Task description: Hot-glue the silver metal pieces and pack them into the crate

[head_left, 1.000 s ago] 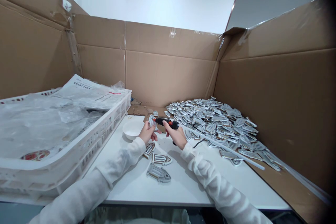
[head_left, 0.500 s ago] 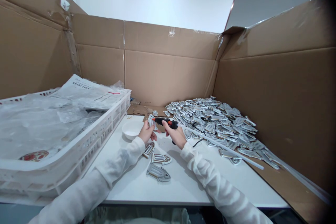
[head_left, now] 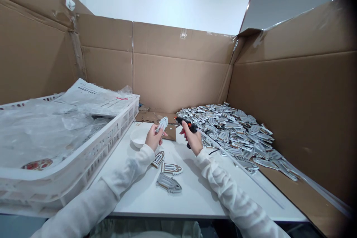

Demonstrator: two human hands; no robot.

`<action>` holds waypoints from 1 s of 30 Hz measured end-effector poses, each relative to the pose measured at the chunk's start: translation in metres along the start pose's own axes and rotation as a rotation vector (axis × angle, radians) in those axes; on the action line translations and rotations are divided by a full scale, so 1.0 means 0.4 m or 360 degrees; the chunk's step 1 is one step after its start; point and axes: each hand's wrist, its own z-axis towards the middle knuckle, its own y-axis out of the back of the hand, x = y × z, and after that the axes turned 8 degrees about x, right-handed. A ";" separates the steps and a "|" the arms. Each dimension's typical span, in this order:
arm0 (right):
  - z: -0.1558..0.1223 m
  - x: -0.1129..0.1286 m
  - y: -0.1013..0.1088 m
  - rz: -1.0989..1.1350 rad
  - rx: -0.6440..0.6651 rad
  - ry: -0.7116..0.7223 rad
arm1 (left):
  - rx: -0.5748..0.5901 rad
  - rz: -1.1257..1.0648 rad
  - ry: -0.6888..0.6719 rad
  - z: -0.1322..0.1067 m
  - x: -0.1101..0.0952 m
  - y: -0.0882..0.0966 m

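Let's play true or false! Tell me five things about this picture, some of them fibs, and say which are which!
1. The right hand holds a glue gun. True.
2. The left hand holds nothing. False: the left hand holds a small arch-shaped piece.
3. The orange tip is touching that piece. False: a gap shows between the orange tip and the piece.
4. Three loose pieces lie on the table in front of the person. True.
5. The big pile of pieces is inside the white basket. False: the big pile is over on the right, outside the white basket.
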 end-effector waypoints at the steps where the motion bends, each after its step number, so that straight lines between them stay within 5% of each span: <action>1: -0.002 0.001 0.000 0.0064 -0.0017 0.0013 | -0.0032 0.0020 -0.0002 0.000 -0.004 0.002; 11: -0.046 0.040 -0.004 0.0053 0.0093 0.0130 | -0.0379 0.0275 -0.0298 0.015 -0.002 0.014; 16: -0.050 0.038 -0.009 0.0022 0.0181 0.0209 | -0.0121 -0.0025 -0.0134 0.011 -0.001 0.012; 20: -0.050 0.035 -0.012 0.0019 0.0225 0.0226 | -0.0088 -0.0069 0.0024 0.005 -0.005 0.008; 30: -0.053 0.038 -0.014 -0.0053 0.0307 0.0331 | -0.0025 -0.0092 -0.0082 0.010 0.001 0.000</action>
